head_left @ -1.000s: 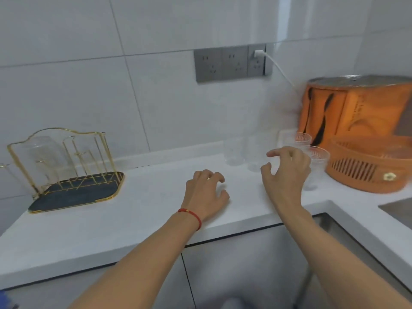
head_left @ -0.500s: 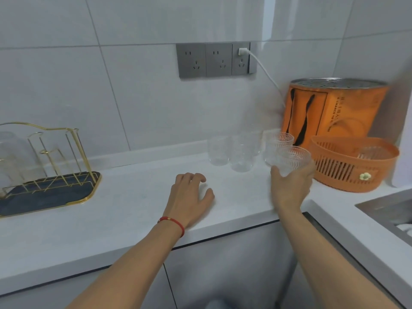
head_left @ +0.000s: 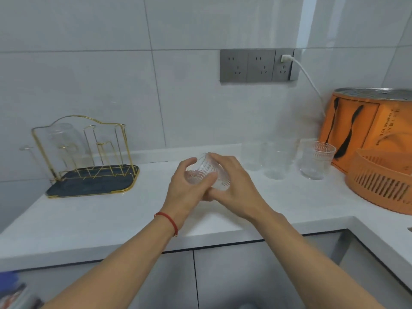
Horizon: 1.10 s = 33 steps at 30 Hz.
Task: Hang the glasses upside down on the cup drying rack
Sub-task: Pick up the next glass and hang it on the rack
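Above the middle of the white countertop, in the head view, both hands hold one ribbed glass between them, tilted on its side and lifted off the surface. The left hand wraps it from the left, with the thumb over the top and the fingers curled under it. The right hand covers it from the right, and its fingers are pressed together along the wall of the glass.

At the left stands the gold wire drying rack on a dark tray. One clear glass already hangs upside down on a peg at the back left; the other pegs are bare.

At the right, near the wall, a patterned glass stands upright. Left of it are about three plain clear glasses close together; they are faint, so the count is not sure. An orange slotted basket sits at the right edge, and what is in it I cannot tell. Behind it stands an orange box with a metal lid.

The wall is of pale tiles. It has a grey panel with three sockets, and one white plug is in the right socket.
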Each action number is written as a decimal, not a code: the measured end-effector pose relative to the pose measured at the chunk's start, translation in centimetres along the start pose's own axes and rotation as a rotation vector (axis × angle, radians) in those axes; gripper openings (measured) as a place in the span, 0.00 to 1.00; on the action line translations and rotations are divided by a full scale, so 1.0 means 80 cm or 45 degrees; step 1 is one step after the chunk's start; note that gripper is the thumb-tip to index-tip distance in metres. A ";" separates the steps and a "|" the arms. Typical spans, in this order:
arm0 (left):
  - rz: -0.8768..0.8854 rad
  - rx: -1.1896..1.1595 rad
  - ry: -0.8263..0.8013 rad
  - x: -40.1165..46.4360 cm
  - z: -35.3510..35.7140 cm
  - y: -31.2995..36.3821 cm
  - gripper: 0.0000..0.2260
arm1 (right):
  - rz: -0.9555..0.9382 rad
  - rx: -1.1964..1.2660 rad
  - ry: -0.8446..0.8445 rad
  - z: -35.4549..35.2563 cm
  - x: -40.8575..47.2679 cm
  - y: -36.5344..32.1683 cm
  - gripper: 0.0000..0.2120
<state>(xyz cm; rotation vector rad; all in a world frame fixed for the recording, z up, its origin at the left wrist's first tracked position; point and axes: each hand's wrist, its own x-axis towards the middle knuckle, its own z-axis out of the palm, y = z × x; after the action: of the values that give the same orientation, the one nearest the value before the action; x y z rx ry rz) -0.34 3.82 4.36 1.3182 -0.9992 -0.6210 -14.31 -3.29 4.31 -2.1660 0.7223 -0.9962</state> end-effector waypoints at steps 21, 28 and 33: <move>-0.067 1.508 0.325 0.028 -0.305 -0.083 0.24 | 0.097 0.307 0.137 0.118 0.212 -0.134 0.24; -0.134 1.561 0.223 0.033 -0.303 -0.095 0.24 | -0.091 0.063 0.017 0.159 0.336 -0.197 0.22; -0.135 1.578 0.229 0.031 -0.301 -0.095 0.24 | -0.039 -0.119 -0.286 0.206 0.402 -0.217 0.31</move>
<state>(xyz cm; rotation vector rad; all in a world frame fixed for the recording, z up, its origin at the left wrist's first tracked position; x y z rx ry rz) 22.93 12.15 -1.30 2.4537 -1.1979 0.1419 20.61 -9.18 23.10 -2.3299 0.6414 -0.7306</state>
